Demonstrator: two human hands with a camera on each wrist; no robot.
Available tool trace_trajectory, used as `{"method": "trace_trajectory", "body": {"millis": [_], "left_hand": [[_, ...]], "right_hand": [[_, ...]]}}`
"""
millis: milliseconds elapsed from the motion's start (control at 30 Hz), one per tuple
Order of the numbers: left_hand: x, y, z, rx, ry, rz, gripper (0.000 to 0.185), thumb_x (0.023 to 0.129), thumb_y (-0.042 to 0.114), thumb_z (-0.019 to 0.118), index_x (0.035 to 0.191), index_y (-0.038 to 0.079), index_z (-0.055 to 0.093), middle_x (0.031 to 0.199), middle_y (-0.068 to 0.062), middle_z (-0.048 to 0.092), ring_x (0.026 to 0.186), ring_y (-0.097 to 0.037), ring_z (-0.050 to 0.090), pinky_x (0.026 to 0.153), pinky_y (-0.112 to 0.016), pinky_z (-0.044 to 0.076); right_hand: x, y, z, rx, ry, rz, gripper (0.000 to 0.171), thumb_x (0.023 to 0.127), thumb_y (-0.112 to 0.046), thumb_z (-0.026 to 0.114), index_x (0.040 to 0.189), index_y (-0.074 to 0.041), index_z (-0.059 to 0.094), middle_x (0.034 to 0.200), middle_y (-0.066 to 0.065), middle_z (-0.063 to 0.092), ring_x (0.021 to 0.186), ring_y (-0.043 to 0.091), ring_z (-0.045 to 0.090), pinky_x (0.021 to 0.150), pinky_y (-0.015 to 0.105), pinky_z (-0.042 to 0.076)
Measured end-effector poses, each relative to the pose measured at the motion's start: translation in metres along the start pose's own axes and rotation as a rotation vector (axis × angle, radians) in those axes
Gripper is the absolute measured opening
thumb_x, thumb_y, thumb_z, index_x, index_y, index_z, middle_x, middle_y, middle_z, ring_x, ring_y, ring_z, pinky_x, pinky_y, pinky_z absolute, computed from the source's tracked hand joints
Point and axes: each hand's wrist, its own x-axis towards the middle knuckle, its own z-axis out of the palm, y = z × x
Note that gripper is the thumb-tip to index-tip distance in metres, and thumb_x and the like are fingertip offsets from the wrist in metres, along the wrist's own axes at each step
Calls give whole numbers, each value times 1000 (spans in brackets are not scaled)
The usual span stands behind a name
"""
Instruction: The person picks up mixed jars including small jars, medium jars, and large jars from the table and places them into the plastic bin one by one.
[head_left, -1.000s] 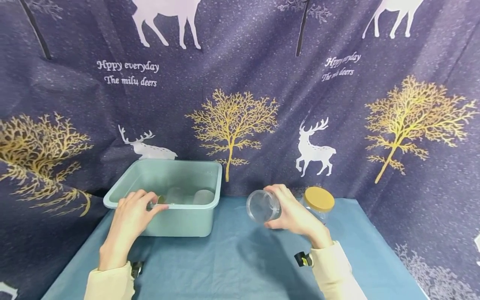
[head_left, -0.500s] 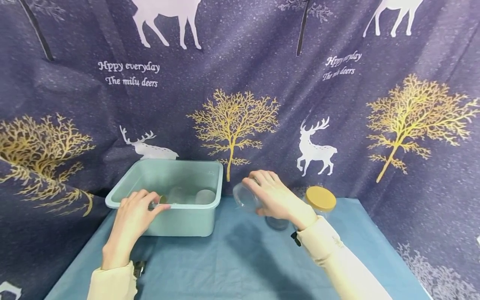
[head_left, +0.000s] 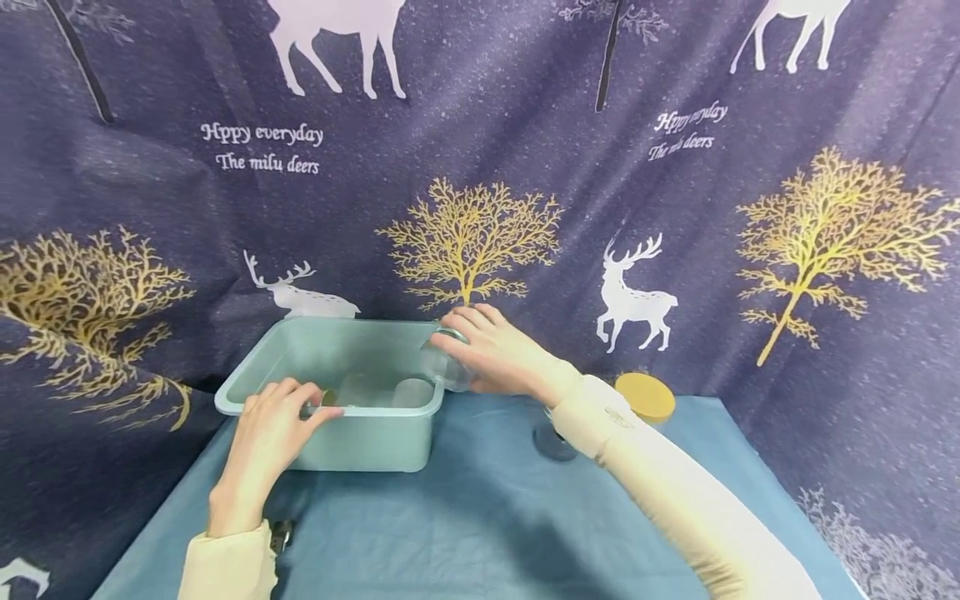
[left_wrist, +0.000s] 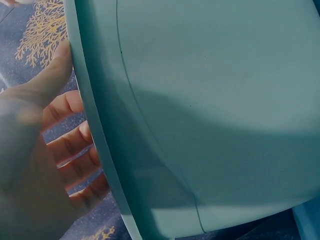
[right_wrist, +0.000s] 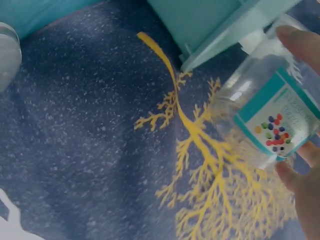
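My right hand [head_left: 502, 350] holds a clear plastic jar [right_wrist: 280, 110] with a teal label showing colourful dots. In the head view the jar is tilted and overlaps the right rim of the pale green bin [head_left: 360, 442]. My left hand [head_left: 273, 437] grips the bin's front rim, fingers reaching over it and thumb along the edge, as the left wrist view [left_wrist: 55, 130] shows too. Inside the bin lie clear containers, one at the right [head_left: 412, 393], and a small gold piece [head_left: 327, 398] beside my left fingers.
Under my right forearm a clear jar [head_left: 553, 442] stands on the blue cloth [head_left: 360, 533]. A jar's gold lid [head_left: 645, 397] shows behind the right sleeve, its body mostly hidden. A dark patterned curtain [head_left: 510, 250] hangs close behind the bin.
My right hand has carried the clear jar leftward and up to the bin's right rim, turning it on the way. The left hand has stayed at the front rim.
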Motion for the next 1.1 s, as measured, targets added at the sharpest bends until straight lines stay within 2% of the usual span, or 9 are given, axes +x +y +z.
{"method": "trace_trajectory", "body": {"millis": [167, 367, 600, 867, 1100], "left_hand": [[0, 1, 2, 9, 4, 3, 29, 76, 36, 83, 84, 14, 67, 79, -1, 55, 72, -27, 51, 69, -48, 36], [0, 2, 2, 21, -1, 5, 30, 76, 37, 83, 84, 14, 67, 80, -2, 56, 72, -28, 53, 67, -47, 36], [1, 4, -1, 20, 4, 6, 29, 75, 36, 84, 84, 14, 66, 81, -3, 57, 73, -28, 53, 66, -46, 35], [1, 3, 1, 17, 9, 16, 29, 75, 36, 83, 84, 14, 66, 81, -4, 57, 73, -29, 53, 66, -46, 36], [1, 2, 1, 15, 22, 24, 29, 75, 36, 83, 84, 13, 67, 81, -3, 57, 73, -28, 53, 65, -45, 34]], "right_hand": [[32, -5, 2, -41, -74, -36, 80, 72, -40, 83, 140, -19, 45, 141, 11, 44, 130, 31, 39, 107, 50, 28], [58, -17, 12, -93, -154, -68, 87, 71, -45, 85, 143, -23, 41, 144, 7, 40, 133, 29, 36, 108, 49, 28], [68, -30, 30, -89, -203, -48, 90, 73, -46, 85, 147, -24, 38, 148, 6, 36, 137, 28, 31, 112, 48, 23], [68, -37, 51, -61, -229, -63, 86, 77, -42, 83, 147, -22, 37, 147, 4, 37, 136, 24, 33, 110, 41, 28], [67, -38, 59, -58, -216, -34, 88, 75, -41, 85, 146, -22, 38, 146, 4, 38, 135, 24, 35, 110, 40, 29]]}}
